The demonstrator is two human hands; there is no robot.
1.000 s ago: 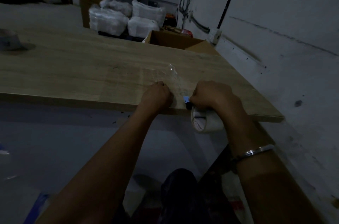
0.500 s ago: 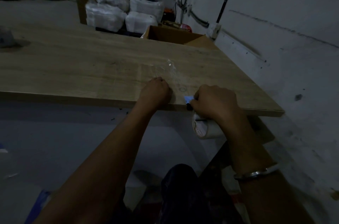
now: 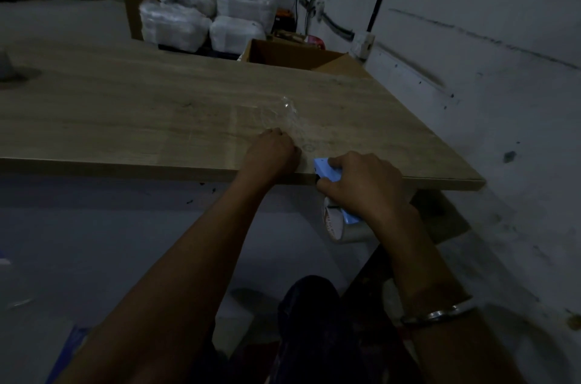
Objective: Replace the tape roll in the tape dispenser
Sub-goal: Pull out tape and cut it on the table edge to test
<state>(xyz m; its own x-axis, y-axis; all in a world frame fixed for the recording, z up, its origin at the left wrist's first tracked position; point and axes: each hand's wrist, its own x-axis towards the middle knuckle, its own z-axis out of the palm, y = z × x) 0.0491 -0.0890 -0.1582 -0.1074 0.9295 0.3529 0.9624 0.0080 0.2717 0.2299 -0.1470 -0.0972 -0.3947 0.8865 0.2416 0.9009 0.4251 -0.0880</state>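
The right hand (image 3: pixel 361 185) is curled round the blue dispenser (image 3: pixel 328 171) at the near edge of the table (image 3: pixel 125 119), towards its near right corner. The tape roll (image 3: pixel 341 226) sits in the dispenser below the table edge, under that hand, with its printed core facing left. The left hand (image 3: pixel 270 152) rests on the table just beside the dispenser's nose, its fingers bent down onto a strip of clear tape (image 3: pixel 290 119) stuck to the wood. Whether they pinch the strip or merely press it cannot be told in this dim light.

The roll looks already seated, so the step in hand seems to be a test pull or a cut of the fresh tape end. To do it well, the left hand should hold the stuck strip flat and firm. The right hand should keep the dispenser's blade end tight against the table edge, then tilt so the teeth bite across the full width. A slack strip would likely wrinkle or fold back onto itself, as the crumpled far end of the strip suggests.

The dispenser's nose pokes out past the right fingers, and the roll hangs just beneath the palm.
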